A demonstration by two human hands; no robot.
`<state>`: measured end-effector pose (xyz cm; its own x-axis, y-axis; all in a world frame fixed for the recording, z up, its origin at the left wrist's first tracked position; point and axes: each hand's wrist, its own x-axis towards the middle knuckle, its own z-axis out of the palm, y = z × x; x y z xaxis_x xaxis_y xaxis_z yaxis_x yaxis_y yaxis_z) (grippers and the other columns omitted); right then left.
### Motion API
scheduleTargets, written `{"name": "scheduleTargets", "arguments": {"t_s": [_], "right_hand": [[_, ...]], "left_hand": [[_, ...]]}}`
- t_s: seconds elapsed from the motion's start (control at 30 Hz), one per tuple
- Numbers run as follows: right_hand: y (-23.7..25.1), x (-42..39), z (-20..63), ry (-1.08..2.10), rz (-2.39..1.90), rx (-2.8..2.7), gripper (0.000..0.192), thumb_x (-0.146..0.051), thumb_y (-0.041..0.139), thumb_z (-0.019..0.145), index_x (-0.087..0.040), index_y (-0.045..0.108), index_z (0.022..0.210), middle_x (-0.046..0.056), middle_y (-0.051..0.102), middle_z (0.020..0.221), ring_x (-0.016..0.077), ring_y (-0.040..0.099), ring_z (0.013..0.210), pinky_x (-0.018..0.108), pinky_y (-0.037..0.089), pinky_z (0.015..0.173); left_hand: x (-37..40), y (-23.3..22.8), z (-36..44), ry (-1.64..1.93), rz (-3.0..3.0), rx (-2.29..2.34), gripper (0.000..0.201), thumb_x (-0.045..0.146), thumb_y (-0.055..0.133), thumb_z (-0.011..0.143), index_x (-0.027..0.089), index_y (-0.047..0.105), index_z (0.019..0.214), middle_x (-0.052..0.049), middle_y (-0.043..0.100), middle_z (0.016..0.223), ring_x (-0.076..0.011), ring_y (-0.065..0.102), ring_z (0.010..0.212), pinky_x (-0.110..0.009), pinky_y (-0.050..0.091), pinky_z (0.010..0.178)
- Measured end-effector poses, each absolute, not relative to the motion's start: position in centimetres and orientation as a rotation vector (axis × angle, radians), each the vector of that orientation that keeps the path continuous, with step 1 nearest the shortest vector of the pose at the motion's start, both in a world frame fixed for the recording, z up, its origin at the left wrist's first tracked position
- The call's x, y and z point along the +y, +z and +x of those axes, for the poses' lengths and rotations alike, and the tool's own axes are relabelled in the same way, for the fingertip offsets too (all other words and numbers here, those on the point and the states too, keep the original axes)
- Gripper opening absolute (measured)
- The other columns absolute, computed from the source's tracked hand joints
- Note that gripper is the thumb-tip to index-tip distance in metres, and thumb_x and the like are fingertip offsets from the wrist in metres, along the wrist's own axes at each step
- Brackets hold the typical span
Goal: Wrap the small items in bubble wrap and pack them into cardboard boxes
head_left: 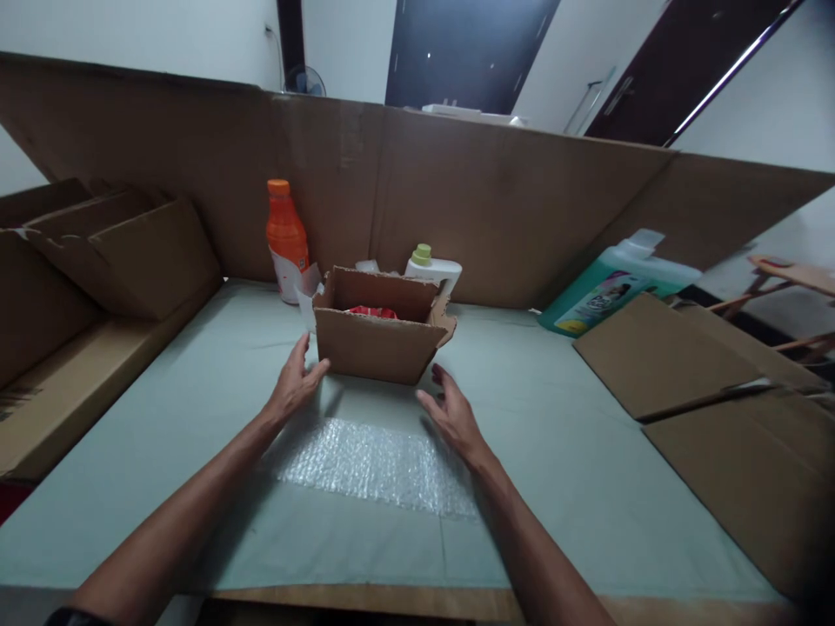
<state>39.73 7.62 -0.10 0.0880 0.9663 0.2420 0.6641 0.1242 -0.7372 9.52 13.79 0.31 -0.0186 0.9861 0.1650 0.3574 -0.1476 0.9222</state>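
Left hand [295, 387] and right hand [450, 413] spread apart, open-palmed, flanking the small open cardboard box [378, 335]; left fingertips touch its corner. Clear bubble wrap [375, 465] lies flat just before the box

I see a small brown cardboard box [382, 335] sitting upright on the pale green table cover, near the middle, its top flaps open and standing up. Something red [370, 311] lies inside, mostly hidden by the front wall. The right flap looks torn at its edge. Just in front of the box lies a flat sheet of clear bubble wrap [375, 465], spread on the cover, its far edge close to the box's base.
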Motion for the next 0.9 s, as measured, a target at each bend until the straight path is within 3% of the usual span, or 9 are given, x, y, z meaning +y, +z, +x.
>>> {"name": "scheduleTargets", "arguments": {"t_s": [0.1,0.23,0.37,0.5,0.7,0.8,0.9], "right_hand": [[-0.3,12.5,38.2,0.614,-1.578,-1.6,0.057,-0.044,0.057,0.086,-0.015,0.055,0.134,0.016,0.07,0.123,0.0309,0.066,0.108,0.044,0.053,0.091],[-1.1,15.6,38.8,0.597,-1.584,-1.591,0.046,-0.041,0.051,0.089,-0.016,0.059,0.127,0.015,0.073,0.115,0.031,0.067,0.101,0.044,0.054,0.087],[-0.9,13.9,39.5,0.589,-1.584,-1.594,0.047,-0.042,0.05,0.091,-0.018,0.058,0.13,0.015,0.07,0.122,0.0323,0.065,0.11,0.048,0.052,0.094],[-0.9,7.1,36.3,0.35,-1.549,-1.806,0.049,-0.036,0.05,0.095,-0.015,0.054,0.139,0.017,0.058,0.142,0.033,0.052,0.132,0.054,0.04,0.11],[-3.0,-2.0,34.4,0.233,-1.376,-2.362,0.044,-0.021,0.054,0.094,-0.021,0.058,0.137,0.012,0.057,0.146,0.0283,0.05,0.135,0.05,0.041,0.109],[-3.0,-3.0,39.6,0.132,-1.633,-2.203,0.035,-0.025,0.048,0.097,-0.02,0.065,0.128,0.013,0.064,0.137,0.0296,0.056,0.129,0.052,0.044,0.104],[-1.8,-2.3,43.6,0.106,-1.828,-2.021,0.036,-0.03,0.045,0.097,-0.017,0.066,0.124,0.016,0.065,0.134,0.0307,0.058,0.126,0.051,0.043,0.103]], "left_hand": [[15.9,-0.1,11.6,1.174,1.568,1.391,0.059,0.036,0.056,0.086,0.013,0.049,0.14,-0.015,0.065,0.128,-0.0303,0.061,0.116,-0.042,0.05,0.096],[16.7,-0.8,12.4,1.208,1.577,1.405,0.048,0.032,0.051,0.09,0.018,0.053,0.136,-0.01,0.069,0.117,-0.0244,0.063,0.106,-0.038,0.051,0.092],[15.5,-0.5,11.1,1.18,1.625,1.425,0.053,0.027,0.051,0.09,0.021,0.048,0.143,-0.012,0.065,0.13,-0.0257,0.06,0.118,-0.042,0.047,0.103],[10.1,-1.5,10.0,1.024,2.129,1.439,0.06,0.028,0.053,0.092,0.021,0.04,0.15,-0.015,0.049,0.151,-0.0304,0.044,0.14,-0.052,0.036,0.115],[2.1,-4.2,7.3,0.443,2.644,1.137,0.046,0.033,0.048,0.097,0.024,0.053,0.142,-0.011,0.048,0.154,-0.0317,0.041,0.144,-0.055,0.033,0.117],[1.4,-4.5,3.3,0.455,2.557,1.419,0.046,0.039,0.044,0.098,0.021,0.057,0.138,-0.013,0.05,0.151,-0.0334,0.041,0.143,-0.054,0.035,0.115],[1.5,-4.5,0.7,0.498,2.362,1.859,0.056,0.045,0.044,0.094,0.009,0.056,0.135,-0.023,0.051,0.147,-0.0394,0.041,0.141,-0.058,0.033,0.114]]}}
